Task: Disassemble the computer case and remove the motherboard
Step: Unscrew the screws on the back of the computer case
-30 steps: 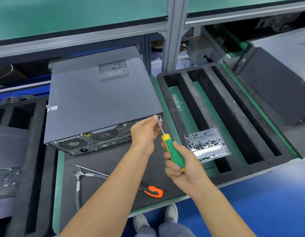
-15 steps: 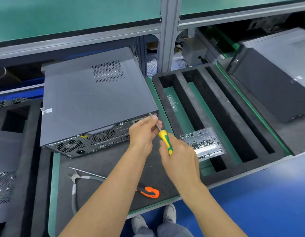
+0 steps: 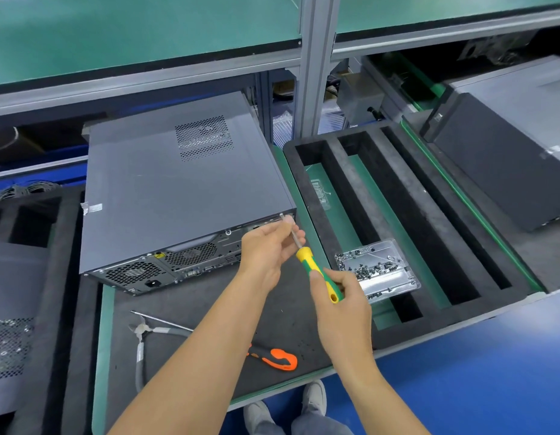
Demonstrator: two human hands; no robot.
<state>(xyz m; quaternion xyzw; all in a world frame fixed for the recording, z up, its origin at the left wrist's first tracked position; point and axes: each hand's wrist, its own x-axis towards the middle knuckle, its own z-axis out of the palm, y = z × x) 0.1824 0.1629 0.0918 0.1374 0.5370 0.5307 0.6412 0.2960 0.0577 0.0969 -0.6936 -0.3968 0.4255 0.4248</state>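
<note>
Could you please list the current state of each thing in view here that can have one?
Computer case: closed, cover on, lying flat.
Screwdriver: gripped by the handle, tip at the case's rear corner.
Right hand: grips the screwdriver handle.
Left hand: fingers steady the shaft.
Screw tray: open, holding loose screws.
Pliers: lying unused.
Orange-handled tool: lying unused.
</note>
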